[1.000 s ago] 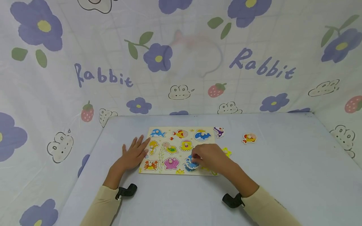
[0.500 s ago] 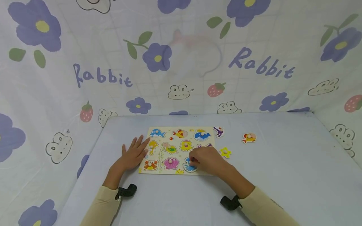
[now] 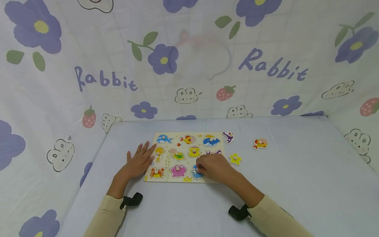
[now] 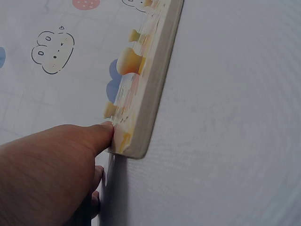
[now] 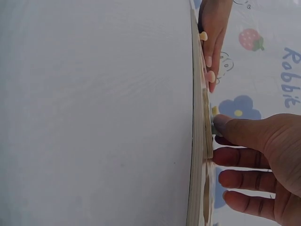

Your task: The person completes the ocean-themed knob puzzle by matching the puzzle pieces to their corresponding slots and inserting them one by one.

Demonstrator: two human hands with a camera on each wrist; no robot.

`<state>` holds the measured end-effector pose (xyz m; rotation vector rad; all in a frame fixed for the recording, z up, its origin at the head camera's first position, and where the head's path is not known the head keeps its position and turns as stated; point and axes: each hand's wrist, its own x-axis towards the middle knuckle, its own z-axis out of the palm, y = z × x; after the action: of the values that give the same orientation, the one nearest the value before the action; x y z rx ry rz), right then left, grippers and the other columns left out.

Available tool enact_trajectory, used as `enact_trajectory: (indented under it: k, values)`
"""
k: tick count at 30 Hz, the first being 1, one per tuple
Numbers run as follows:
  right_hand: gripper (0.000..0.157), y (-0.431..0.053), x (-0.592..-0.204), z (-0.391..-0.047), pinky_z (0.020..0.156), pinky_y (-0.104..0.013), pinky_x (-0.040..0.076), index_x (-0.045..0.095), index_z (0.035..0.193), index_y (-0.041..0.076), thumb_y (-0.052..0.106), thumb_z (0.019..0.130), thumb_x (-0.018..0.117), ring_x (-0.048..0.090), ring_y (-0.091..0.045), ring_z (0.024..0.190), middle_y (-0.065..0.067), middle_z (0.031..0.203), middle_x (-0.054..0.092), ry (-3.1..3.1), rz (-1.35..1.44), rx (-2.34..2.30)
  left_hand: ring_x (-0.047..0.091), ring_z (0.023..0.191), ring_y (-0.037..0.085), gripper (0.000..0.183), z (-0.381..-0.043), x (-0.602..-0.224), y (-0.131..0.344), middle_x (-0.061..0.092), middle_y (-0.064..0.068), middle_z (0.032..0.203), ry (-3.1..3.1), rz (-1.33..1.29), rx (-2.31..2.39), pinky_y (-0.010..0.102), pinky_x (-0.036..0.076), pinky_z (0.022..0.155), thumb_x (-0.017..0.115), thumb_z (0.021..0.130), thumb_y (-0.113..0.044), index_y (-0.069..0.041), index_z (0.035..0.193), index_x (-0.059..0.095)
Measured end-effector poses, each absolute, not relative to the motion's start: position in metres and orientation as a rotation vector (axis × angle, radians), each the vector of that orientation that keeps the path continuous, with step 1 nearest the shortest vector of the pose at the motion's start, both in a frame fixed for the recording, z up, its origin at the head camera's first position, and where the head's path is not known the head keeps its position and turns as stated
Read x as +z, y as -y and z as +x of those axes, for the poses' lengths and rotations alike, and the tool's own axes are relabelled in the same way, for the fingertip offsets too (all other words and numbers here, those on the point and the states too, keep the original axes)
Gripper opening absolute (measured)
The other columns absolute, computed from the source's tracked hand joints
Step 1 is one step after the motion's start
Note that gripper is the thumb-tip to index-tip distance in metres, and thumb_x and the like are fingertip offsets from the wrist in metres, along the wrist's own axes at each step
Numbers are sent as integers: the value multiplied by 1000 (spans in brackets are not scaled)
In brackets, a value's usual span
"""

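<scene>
My right hand (image 3: 216, 167) pinches the knob of a blue sea-animal puzzle piece (image 3: 196, 173) at the lower right of the wooden peg puzzle board (image 3: 174, 180). In the right wrist view, thumb (image 5: 240, 129) and forefinger meet at the knob while the other fingers are spread beside the board; the piece shows edge-on. My left hand (image 3: 138, 163) lies with straight fingers at the board's left edge. Its thumb (image 4: 101, 135) touches the board's corner in the left wrist view. Knobbed pieces such as a crab (image 3: 157, 172), a pink shell (image 3: 178, 171) and a yellow octopus (image 3: 194, 151) sit on the board.
Loose to the right of the board lie a yellow starfish piece (image 3: 235, 159), a red and yellow fish piece (image 3: 260, 143) and a purple and white piece (image 3: 228, 137) close to the board's upper right corner. A patterned cloth (image 3: 189, 75) hangs behind the pale table (image 3: 296, 184).
My right hand has shifted slightly left, bringing the blue piece over its blue picture on the board. The starfish piece has come fully into sight. My left hand stays in place.
</scene>
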<state>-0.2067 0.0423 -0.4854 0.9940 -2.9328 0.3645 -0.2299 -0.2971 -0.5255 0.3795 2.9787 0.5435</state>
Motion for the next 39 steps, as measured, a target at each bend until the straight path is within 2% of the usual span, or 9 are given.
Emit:
enact_trajectory:
  k: [13, 29, 39]
  values:
    - [12, -41, -485, -207, 68, -24, 46, 75, 94, 19, 30, 90, 79, 52, -6, 70, 12, 77, 65, 2947, 976, 335, 1, 155, 42, 60, -230, -523, 296, 6, 15, 170, -2972, 383, 544, 78, -8, 110, 41, 109, -38, -22, 164, 21]
    - [12, -42, -482, -206, 73, -27, 50, 75, 95, 17, 27, 90, 79, 57, -9, 75, 8, 83, 69, 2975, 959, 354, 1, 155, 43, 60, -231, -524, 296, 7, 15, 170, -2977, 393, 541, 78, -7, 109, 41, 109, -39, -22, 164, 22]
    - [15, -42, -482, -206, 73, -26, 49, 76, 97, 18, 30, 90, 80, 56, -8, 75, 8, 86, 70, 2961, 985, 334, 1, 155, 42, 60, -230, -522, 297, 6, 15, 170, -2958, 388, 546, 78, -7, 109, 40, 110, -39, -21, 164, 21]
